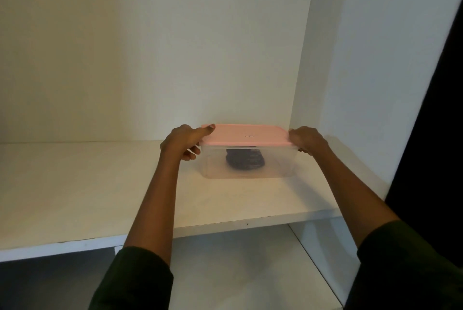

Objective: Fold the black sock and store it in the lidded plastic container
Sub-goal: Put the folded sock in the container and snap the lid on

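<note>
The left hand (185, 141) grips the left end of the clear plastic container (278, 163), its thumb lying on top of the pink lid (245, 134) and its fingers curled below the rim. The right hand (309, 140) clasps the lid's right end, fingers curled over the edge. The lid is on, and the folded black sock (245, 158) lies inside, mid-frame. The container is on a white shelf (75, 184), towards its back right corner. Dark sleeves (135, 277) cover both forearms at the lower frame.
</note>
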`<state>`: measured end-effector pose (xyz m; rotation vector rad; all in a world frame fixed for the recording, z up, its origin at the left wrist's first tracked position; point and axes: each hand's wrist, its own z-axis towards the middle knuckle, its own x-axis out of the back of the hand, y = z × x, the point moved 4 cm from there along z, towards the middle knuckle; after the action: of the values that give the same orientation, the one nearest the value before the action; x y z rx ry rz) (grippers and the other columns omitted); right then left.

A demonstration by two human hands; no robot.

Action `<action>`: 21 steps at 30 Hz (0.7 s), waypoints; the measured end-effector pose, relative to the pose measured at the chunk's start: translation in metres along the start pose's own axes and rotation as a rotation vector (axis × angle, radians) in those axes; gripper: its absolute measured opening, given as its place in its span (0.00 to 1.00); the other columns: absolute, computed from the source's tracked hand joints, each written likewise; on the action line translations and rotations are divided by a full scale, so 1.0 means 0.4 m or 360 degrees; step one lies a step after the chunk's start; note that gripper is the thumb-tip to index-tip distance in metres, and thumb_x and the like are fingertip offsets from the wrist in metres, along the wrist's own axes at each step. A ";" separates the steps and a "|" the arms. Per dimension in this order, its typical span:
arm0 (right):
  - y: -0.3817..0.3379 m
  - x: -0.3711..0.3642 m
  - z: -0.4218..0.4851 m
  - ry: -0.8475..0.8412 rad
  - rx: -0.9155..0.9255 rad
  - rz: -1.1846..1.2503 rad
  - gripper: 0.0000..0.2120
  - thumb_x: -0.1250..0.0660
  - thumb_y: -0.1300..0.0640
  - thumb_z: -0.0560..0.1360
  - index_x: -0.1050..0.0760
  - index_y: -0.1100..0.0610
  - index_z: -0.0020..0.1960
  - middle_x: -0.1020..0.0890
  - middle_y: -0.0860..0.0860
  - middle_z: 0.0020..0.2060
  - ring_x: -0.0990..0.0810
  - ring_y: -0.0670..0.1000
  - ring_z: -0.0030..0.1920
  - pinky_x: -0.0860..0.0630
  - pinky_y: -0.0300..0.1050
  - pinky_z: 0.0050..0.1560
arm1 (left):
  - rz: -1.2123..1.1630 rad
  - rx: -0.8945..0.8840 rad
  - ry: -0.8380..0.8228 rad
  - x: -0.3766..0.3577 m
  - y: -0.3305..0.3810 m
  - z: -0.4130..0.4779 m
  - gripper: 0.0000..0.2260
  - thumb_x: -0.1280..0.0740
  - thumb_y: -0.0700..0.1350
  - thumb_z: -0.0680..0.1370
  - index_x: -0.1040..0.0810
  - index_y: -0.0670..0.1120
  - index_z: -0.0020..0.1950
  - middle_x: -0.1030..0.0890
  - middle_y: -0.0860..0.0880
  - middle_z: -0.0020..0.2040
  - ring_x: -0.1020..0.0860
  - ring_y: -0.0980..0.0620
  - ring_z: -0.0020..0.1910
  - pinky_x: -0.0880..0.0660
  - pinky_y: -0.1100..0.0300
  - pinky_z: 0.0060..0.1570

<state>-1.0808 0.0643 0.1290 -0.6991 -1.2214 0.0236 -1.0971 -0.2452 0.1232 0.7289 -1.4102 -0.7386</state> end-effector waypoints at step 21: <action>0.001 -0.006 -0.028 -0.0035 -0.0047 0.0324 0.21 0.51 0.50 0.79 0.32 0.60 0.33 0.26 0.56 0.31 0.29 0.54 0.28 0.34 0.41 0.28 | -0.0612 -0.0039 0.0081 -0.050 -0.024 -0.019 0.15 0.34 0.52 0.77 0.34 0.44 0.54 0.25 0.45 0.38 0.23 0.51 0.28 0.24 0.64 0.28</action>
<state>-1.0720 0.0585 0.1248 -0.8492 -1.1696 0.1829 -1.0903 -0.2346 0.1034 1.0074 -1.2252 -1.0247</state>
